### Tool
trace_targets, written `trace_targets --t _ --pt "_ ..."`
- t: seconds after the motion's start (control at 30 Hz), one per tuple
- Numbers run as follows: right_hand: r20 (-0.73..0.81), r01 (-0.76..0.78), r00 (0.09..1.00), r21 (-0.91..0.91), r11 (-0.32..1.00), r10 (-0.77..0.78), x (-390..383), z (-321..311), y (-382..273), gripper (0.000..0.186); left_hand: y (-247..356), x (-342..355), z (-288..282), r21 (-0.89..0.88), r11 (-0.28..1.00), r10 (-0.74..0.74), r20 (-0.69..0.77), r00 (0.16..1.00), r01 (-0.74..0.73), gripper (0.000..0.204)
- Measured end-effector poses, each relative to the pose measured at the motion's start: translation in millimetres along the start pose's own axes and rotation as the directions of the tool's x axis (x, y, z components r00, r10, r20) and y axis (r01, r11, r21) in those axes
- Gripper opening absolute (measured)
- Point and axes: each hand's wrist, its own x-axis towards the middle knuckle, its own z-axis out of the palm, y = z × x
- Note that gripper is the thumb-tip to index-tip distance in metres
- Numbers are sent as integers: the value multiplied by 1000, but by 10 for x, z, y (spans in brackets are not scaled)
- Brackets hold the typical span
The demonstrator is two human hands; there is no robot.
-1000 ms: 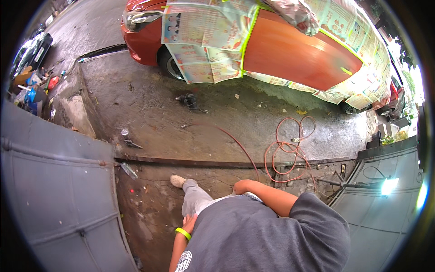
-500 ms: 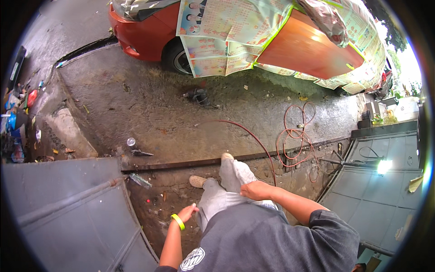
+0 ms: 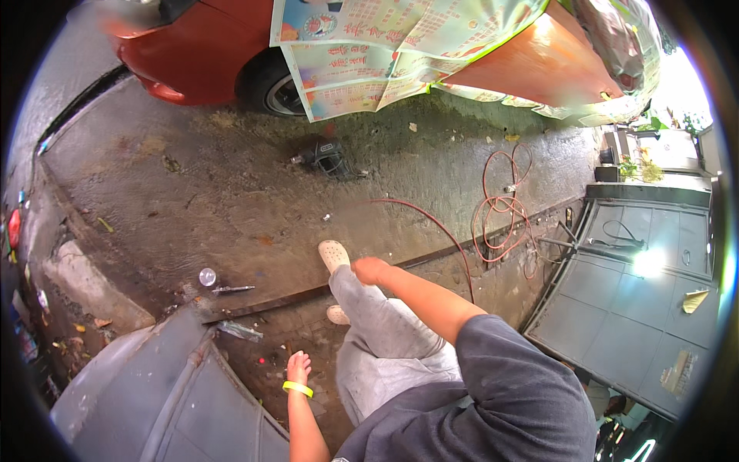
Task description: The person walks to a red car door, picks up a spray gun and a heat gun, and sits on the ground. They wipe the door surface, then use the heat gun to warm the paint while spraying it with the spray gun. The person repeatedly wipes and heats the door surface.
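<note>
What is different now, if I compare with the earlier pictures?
The person has stepped closer to the red car. The left hand has come off the trousers, the right hand has swung forward, and one beige shoe is past the concrete edge. Black tool, red hose and paper covering look unmoved.

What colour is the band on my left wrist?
The wristband is bright yellow, seen best in the head view.

Floor point(image 3: 208, 192) offers passage left of the power tool point(image 3: 327, 158); hose point(image 3: 439, 220) obstructs its right, car point(image 3: 192, 58) beyond.
</note>
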Motion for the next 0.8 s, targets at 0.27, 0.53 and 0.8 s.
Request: trace_targets --t 0.27,0.53,0.8 --pt "-42 -136 989 147 980 143 1064 -180 -149 43 -210 1450 -270 -27 997 -75 -1 997 75 54" --pt "-44 -184 981 122 975 190 1716 553 55 32 -499 2730 -251 -9 997 -77 95 992 78 59" --pt "-63 -291 953 99 952 297 2342 1121 41 38 -802 3390 -252 -159 976 -163 -91 982 147 55"
